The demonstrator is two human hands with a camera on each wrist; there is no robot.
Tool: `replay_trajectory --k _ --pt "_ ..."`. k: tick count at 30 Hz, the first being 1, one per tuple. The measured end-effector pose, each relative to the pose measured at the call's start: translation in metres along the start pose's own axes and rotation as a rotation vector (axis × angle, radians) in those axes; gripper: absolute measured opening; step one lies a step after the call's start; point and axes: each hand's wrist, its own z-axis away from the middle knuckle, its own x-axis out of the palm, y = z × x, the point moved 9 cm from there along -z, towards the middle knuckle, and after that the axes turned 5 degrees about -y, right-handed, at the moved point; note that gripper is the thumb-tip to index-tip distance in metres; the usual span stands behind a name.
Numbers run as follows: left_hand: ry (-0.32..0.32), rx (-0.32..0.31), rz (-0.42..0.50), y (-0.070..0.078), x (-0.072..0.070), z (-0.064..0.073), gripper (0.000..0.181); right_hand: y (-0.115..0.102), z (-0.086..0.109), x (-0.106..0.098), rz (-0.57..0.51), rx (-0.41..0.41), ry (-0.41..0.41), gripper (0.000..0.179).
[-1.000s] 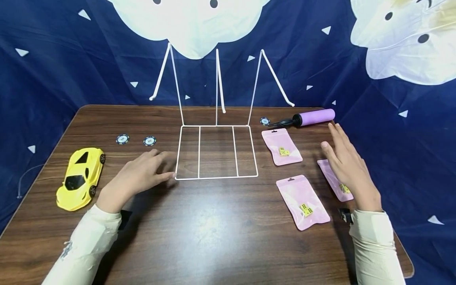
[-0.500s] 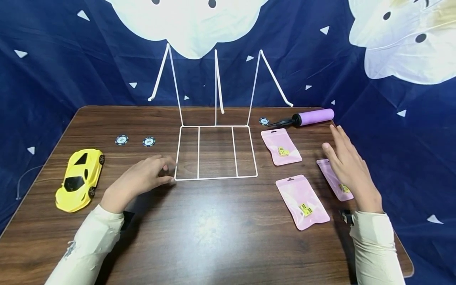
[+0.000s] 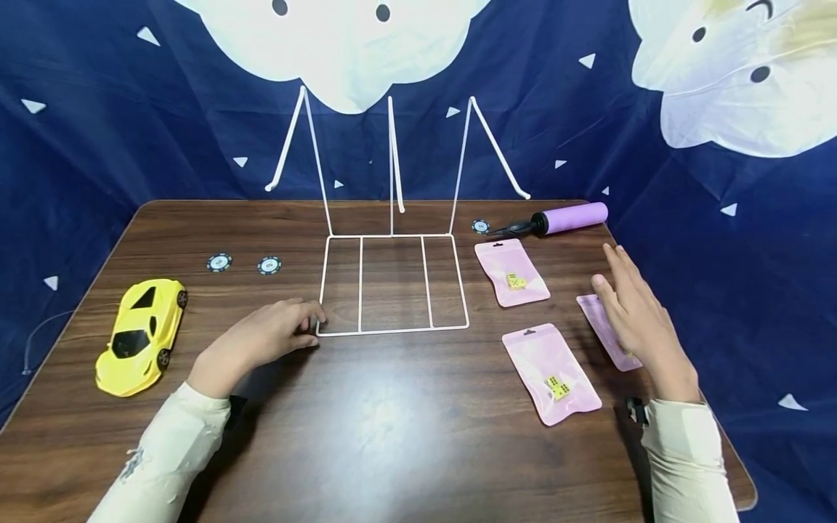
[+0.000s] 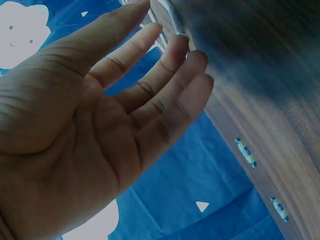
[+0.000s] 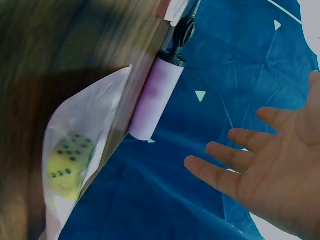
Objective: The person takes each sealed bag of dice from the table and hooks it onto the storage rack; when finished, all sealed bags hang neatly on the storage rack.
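My left hand is at the front left corner of a white wire rack, fingers loosely bent over the side wire and thumb by the corner. In the left wrist view its palm shows nothing in it, with the rack's wire just beyond the fingertips. My right hand hovers with fingers extended over a pink zip bag, partly covering it. The right wrist view shows that bag's yellow dice and the purple hand pump beyond.
Two more pink bags with yellow dice, a far one and a near one, lie right of the rack. Poker chips lie on both sides. A yellow toy car sits at left. Blue cloth hangs behind the table.
My left hand's fingers have drawn in closer to the rack's corner and bent more. The right hand holds nearly still. The whole head view has shifted slightly.
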Motion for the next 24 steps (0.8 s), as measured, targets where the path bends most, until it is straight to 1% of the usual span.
replay_trajectory --k 6,11,15,19,24 --pt "0.002 0.030 0.007 0.001 0.002 -0.002 0.023 0.008 0.005 0.001 0.000 0.017 -0.003 0.068" --pt "-0.024 0.017 0.018 -0.002 0.008 -0.002 0.022 0.017 0.010 0.003 0.004 0.056 -0.025 0.068" --pt "-0.037 0.014 0.021 -0.004 0.010 -0.004 0.020 0.025 0.015 0.001 -0.006 0.063 -0.005 0.068" --pt "-0.030 0.018 0.028 -0.005 0.009 -0.006 0.020 0.031 0.018 -0.003 -0.014 0.046 0.018 0.067" --pt "-0.014 0.022 0.042 -0.006 0.009 -0.007 0.021 0.036 0.019 -0.005 -0.008 0.058 0.019 0.067"
